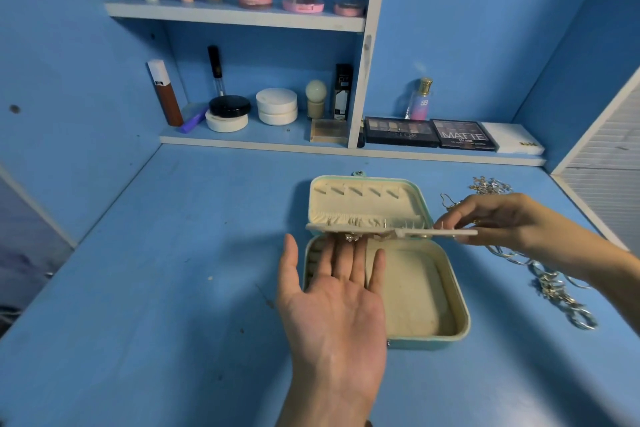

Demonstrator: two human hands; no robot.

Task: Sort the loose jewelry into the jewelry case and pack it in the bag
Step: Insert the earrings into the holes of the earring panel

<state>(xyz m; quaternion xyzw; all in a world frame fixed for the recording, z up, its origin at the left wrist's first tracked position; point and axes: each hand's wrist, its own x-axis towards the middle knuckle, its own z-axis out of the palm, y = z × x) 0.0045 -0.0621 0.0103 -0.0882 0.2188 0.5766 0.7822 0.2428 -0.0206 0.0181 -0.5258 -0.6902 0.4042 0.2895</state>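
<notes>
On the blue desk [173,253], the left hand [332,305] lies palm up over the near-left part of the open jewelry case [424,343]; its fingers are straight and a little spread, holding nothing, their tips under the cream divider panel [415,231] that stands out level across the middle of the case; a few small gold pieces seem pinned to that panel, so I'd judge the sorting begun; the big right compartment looks bare. The right hand [502,218] pinches the panel's right end between thumb and fingertips. Just right of the case the loose jewelry [550,284] lies in tangled silver and gold chains, near and far; most of the sorting is left; no bag is in sight, so packing has not started.
</notes>
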